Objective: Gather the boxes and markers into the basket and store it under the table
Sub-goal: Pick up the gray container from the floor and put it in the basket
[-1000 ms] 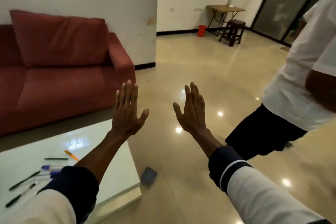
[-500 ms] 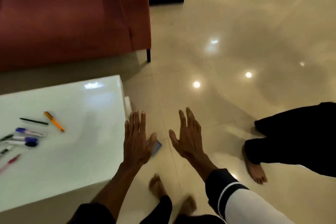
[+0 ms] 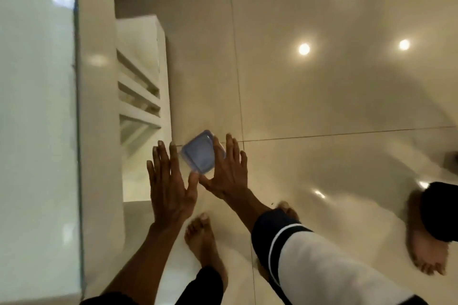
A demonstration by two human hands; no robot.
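A small blue box with a clear rim lies flat on the glossy floor beside the white table. My left hand hovers flat, fingers spread, just left of the box. My right hand is spread as well, and its fingers overlap the box's right edge. Neither hand holds anything. No markers and no basket are in view.
The table's slatted lower shelf juts out toward the box. My bare feet stand on the tiles below my hands. Another person's bare foot and dark trouser leg are at the right edge.
My view has tilted steeply down to the floor. Both hands have come down toward the blue box. The sofa and the markers on the table have left the view.
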